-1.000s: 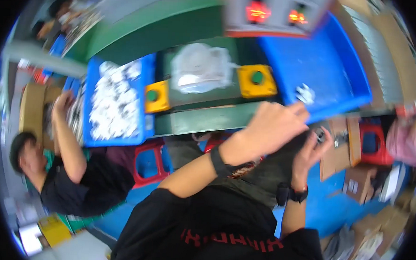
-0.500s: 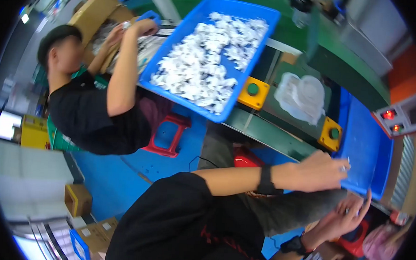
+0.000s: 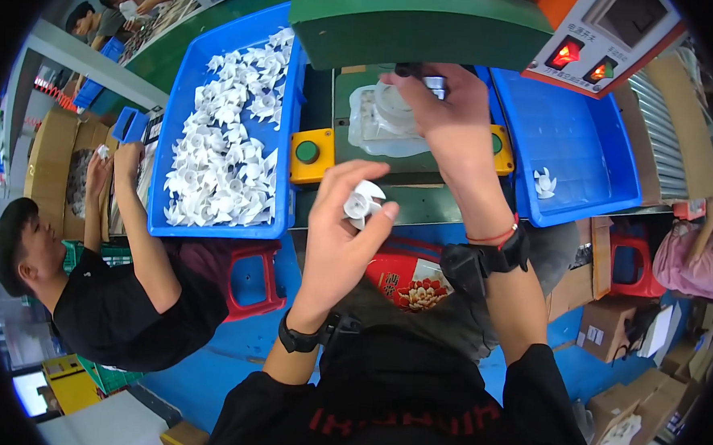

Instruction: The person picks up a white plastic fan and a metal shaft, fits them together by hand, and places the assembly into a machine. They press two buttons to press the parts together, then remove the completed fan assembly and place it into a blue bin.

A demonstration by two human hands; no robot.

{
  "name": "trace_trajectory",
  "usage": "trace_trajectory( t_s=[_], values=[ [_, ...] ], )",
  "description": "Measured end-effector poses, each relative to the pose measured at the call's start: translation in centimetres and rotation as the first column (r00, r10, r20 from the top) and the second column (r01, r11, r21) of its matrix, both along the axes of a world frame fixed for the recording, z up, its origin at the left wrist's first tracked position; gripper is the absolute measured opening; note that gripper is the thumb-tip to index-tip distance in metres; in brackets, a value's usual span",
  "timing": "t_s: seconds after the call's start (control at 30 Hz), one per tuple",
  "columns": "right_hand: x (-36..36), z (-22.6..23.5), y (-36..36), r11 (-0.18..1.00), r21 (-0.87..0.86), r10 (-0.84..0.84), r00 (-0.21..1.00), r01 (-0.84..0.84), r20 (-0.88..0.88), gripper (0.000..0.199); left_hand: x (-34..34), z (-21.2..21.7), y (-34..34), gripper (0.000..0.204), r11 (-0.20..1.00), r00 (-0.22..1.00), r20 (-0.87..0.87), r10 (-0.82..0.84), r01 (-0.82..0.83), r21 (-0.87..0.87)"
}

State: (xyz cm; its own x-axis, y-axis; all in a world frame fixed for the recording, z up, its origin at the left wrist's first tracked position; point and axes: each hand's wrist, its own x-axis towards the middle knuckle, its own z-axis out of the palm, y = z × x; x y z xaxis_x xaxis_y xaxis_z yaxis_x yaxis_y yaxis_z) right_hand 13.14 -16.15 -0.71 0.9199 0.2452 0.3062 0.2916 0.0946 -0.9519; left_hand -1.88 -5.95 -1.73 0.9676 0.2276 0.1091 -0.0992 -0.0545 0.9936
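My left hand (image 3: 341, 234) holds a white plastic fan impeller (image 3: 361, 203) between thumb and fingers, just in front of the workbench. My right hand (image 3: 457, 111) reaches under the green machine head (image 3: 419, 32), above a translucent white plastic fixture (image 3: 387, 123). Its fingers are curled, with a small shiny metal piece (image 3: 435, 86) beside them; shadow and the hand hide what they grip. Left of the fixture stands a blue tray (image 3: 297, 98) heaped with white impellers (image 3: 227, 147). One impeller (image 3: 545, 184) lies in the blue bin (image 3: 575, 137) on the right.
Yellow boxes with green buttons flank the fixture, the left button box (image 3: 312, 156) and the right button box (image 3: 501, 149). A control panel (image 3: 595, 46) with lit red switches hangs upper right. A co-worker (image 3: 119, 299) sits at left, near a red stool (image 3: 255, 282).
The view has swung round to the right. Both hands have left the right-hand bin's edge: the left now holds an impeller before the bench, the right is under the machine head.
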Motion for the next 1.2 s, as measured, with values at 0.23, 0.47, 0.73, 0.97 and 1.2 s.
trace_trajectory(
  t_s=[0.23, 0.47, 0.73, 0.97, 1.2],
  values=[
    [-2.1, -0.2, -2.8, 0.999, 0.007, -0.032, 0.998, 0.033, -0.053, 0.029, 6.9, 0.4, 2.7, 0.034, 0.539, 0.899, 0.433, 0.058, -0.394, 0.745],
    [-4.6, 0.6, -9.4, 0.787, -0.584, -0.088, 0.974, 0.196, 0.208, 0.025, 10.9, 2.4, 0.2, 0.039, 0.343, 0.995, -0.073, 0.061, 0.048, 0.938],
    [-3.7, 0.4, -11.0, 0.565, -0.787, 0.072, 0.935, 0.248, 0.347, 0.024, 5.9, -0.4, 2.9, 0.038, 0.295, 0.871, 0.480, 0.103, -0.487, 0.822],
    [-4.1, 0.3, -11.1, 0.553, -0.797, 0.127, 0.920, 0.245, 0.370, 0.025, -0.9, 0.7, 6.4, 0.034, 0.280, 0.983, 0.098, 0.155, -0.139, 0.950],
    [-3.7, 1.0, -11.1, 0.629, -0.748, 0.032, 0.954, 0.212, 0.297, 0.019, 1.6, 2.1, 7.0, 0.024, 0.151, 0.969, 0.202, 0.145, -0.223, 0.963]
  ],
)
